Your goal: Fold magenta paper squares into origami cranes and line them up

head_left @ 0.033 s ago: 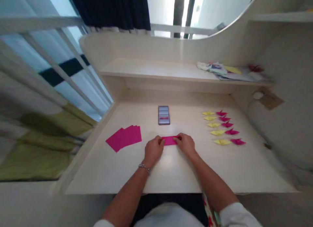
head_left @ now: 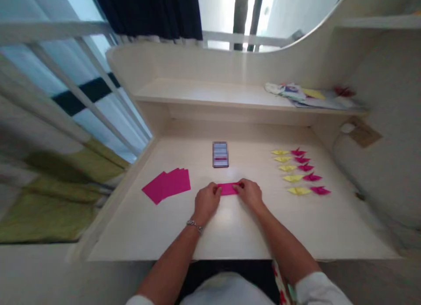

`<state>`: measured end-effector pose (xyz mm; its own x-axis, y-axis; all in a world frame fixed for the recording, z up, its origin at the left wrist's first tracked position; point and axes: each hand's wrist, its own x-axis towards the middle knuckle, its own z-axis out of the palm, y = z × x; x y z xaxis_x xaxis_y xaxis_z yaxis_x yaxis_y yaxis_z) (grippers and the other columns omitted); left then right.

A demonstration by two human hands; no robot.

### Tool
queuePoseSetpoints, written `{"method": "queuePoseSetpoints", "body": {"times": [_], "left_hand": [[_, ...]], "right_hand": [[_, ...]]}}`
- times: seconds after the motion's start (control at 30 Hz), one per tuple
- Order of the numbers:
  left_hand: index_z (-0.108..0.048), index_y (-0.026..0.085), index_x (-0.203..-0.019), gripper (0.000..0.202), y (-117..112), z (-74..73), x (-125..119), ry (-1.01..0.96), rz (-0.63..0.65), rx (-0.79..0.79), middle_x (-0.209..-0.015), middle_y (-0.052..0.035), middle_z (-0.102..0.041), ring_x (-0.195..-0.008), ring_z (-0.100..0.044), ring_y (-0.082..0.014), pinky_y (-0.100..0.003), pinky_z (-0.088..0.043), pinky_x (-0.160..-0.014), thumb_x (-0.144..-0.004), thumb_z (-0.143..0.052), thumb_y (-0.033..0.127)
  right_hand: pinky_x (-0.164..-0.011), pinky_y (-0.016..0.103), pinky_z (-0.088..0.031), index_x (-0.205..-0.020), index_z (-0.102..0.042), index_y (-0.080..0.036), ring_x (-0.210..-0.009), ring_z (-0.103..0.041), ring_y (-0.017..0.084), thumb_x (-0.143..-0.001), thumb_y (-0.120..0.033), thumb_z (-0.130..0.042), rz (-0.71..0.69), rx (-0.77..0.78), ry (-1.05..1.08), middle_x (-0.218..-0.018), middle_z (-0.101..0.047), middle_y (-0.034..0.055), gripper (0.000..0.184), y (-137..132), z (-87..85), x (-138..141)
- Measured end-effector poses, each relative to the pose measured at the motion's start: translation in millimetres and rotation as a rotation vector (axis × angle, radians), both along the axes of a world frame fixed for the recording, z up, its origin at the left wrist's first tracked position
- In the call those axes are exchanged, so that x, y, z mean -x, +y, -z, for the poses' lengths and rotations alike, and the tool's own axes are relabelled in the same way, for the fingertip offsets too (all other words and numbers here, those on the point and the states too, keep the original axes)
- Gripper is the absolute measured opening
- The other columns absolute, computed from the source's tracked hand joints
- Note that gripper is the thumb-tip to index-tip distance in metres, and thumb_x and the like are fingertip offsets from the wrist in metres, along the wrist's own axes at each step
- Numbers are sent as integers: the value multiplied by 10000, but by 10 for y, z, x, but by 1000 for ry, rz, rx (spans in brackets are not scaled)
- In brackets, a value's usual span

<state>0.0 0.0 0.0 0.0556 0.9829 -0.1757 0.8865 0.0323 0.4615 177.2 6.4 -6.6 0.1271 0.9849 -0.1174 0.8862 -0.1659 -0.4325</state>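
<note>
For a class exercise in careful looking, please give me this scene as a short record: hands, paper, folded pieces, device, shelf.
Left hand: fingers on the left end of a pink paper strip
Right hand: fingers on the strip's right end
Pink sheets: overlapping, left of the hands
Yellow folded pieces: five, in a column right of the hands
Pink folded pieces: five, right of the yellow ones
Phone-like device: beyond the strip, screen unreadable
Shelf: papers towards its right end

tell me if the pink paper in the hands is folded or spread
Folded, apparently: the pink paper forms a narrow strip between left hand and right hand, unlike the broad pink sheets.
</note>
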Motion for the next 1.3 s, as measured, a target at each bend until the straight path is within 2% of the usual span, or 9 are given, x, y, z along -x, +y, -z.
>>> {"method": "queuePoseSetpoints", "body": {"times": [0.17,0.3,0.73,1.13,1.3], "left_hand": [[-602,197,-969,244,4,116,28,-65,4,-153,-835,-55,-699,-769,-633,-193,-269,-399,-662,-896,-458,380],[-580,201,-1019,245,19,172,36,-100,-14,-185,-812,-47,-697,-738,-631,-188,-269,-395,-651,-892,-469,380],[-574,204,-1047,268,41,196,20,-66,-50,-180,-779,-46,-693,-736,-633,-208,-283,-392,-642,-895,-457,391],[-566,212,-1079,306,58,200,3,-36,-73,-169,-823,-58,-700,-778,-636,-223,-289,-387,-638,-892,-448,425],[-545,208,-1112,328,68,165,-6,-13,-64,-127,-833,-67,-689,-785,-626,-219,-290,-385,-649,-896,-436,431]], "right_hand": [[-644,264,-391,-912,-692,-282,-875,-633,206,-810,-570,-519,43,50,1,-897,-715,27,351,29,-1,7],[-649,280,-403,-890,-697,-291,-855,-635,221,-805,-585,-512,72,64,-16,-885,-715,27,359,44,-4,19],[-662,323,-425,-854,-688,-299,-845,-637,247,-809,-575,-493,103,59,-43,-874,-712,29,342,62,21,41],[-676,328,-420,-863,-676,-296,-848,-628,245,-822,-573,-462,106,78,-57,-878,-701,33,353,64,19,68],[-690,332,-424,-984,-636,-284,-848,-613,234,-826,-542,-490,103,59,-68,-905,-673,42,336,57,37,91]]}}
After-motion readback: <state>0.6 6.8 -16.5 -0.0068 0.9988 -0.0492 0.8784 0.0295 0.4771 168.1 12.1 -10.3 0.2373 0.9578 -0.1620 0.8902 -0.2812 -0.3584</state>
